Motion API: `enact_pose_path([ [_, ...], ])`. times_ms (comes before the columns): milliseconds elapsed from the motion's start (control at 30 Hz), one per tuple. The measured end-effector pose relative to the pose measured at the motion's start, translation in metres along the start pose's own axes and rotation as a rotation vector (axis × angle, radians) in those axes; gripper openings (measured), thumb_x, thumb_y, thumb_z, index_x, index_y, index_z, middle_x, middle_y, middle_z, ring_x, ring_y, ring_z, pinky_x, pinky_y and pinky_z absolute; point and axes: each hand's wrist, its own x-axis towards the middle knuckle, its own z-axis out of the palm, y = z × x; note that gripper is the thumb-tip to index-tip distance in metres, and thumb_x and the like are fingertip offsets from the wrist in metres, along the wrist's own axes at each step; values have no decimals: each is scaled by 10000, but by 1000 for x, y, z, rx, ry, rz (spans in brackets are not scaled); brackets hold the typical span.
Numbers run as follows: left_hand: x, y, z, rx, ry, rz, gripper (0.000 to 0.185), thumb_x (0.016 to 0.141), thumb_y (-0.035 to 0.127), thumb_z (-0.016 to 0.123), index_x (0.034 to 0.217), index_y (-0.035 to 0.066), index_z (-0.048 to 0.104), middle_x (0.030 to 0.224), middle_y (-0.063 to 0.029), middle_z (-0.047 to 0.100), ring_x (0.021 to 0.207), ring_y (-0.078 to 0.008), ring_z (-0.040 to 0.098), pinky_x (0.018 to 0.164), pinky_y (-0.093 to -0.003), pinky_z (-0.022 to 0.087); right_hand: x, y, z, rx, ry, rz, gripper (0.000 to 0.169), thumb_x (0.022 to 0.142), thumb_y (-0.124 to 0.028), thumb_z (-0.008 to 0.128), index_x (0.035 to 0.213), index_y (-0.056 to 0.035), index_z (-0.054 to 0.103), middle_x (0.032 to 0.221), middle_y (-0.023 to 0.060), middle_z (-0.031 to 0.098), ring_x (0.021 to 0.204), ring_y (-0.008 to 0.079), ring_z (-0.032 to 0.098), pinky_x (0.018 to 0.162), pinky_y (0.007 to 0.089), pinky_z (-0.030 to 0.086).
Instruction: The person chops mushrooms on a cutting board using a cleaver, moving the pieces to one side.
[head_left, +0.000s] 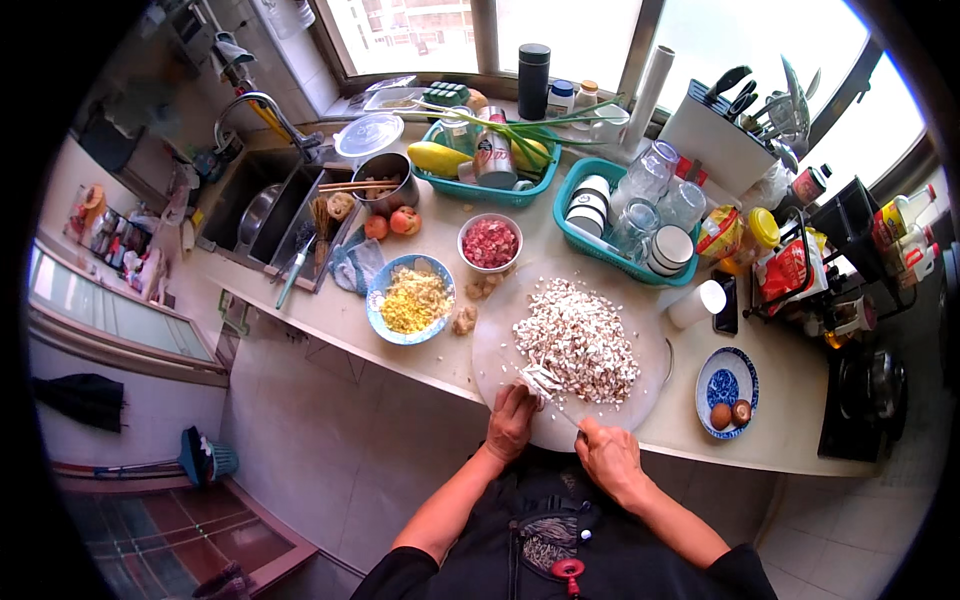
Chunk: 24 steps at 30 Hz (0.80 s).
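A round cutting board (495, 330) lies at the counter's front edge with a heap of diced mushroom (577, 341) on it. At the board's near left, my left hand (511, 421) holds down sliced mushroom pieces (541, 379). My right hand (611, 457) grips a kitchen knife (559, 411), whose blade reaches left to those pieces; its handle is mostly hidden in my fist. Left of the board stand a bowl of chopped yellow and pale food (412, 300) and a white bowl of raw minced meat (490, 242). Two whole mushrooms (730, 415) sit in a blue-and-white dish (707, 375) at the right.
Behind the board, a teal basket (626, 274) holds cups and glasses; another teal basket (487, 196) holds a can and produce. A pot (386, 187) with chopsticks stands near the sink (225, 202). A white cup (697, 304), phone (725, 302) and stove (855, 420) are at right.
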Motion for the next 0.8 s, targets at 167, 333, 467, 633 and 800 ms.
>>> enact_pose_path([
  [167, 4, -1, -2, 19, -15, 56, 237, 764, 2, 669, 1000, -14, 674, 1138, -183, 623, 1050, -381, 595, 895, -443, 513, -7, 2, 8, -60, -50, 32, 116, 848, -150, 621, 903, -49, 604, 690, 241, 629, 692, 456, 633, 626, 544, 493],
  [333, 3, -2, 0, -2, -13, 18, 238, 772, 4, 663, 1010, -2, 674, 1125, -186, 635, 1079, -392, 598, 906, -447, 515, 13, 11, 33, -54, -31, 16, 129, 869, -183, 603, 900, -59, 612, 682, 238, 629, 684, 452, 638, 634, 552, 496],
  [467, -8, -4, 2, 1, -8, -18, 245, 778, 9, 646, 1019, 10, 685, 1142, -191, 636, 1101, -394, 602, 936, -435, 511, 1, -2, 11, -7, -94, 43, 165, 870, -182, 605, 882, -22, 567, 738, 262, 644, 721, 478, 635, 645, 570, 492],
  [633, 2, -1, 0, 10, 16, 29, 211, 772, 10, 661, 982, 15, 688, 1121, -190, 637, 1081, -389, 607, 905, -431, 523, 4, 11, 35, -50, -26, 35, 142, 872, -183, 591, 884, -45, 617, 679, 247, 627, 673, 457, 633, 627, 550, 494],
  [800, -6, -4, 4, 21, 21, 1, 228, 752, 6, 668, 978, 19, 691, 1112, -178, 643, 1034, -390, 614, 885, -435, 527, -1, -9, 4, -17, -92, 45, 169, 869, -181, 609, 857, -14, 584, 722, 257, 643, 721, 477, 637, 663, 560, 501],
])
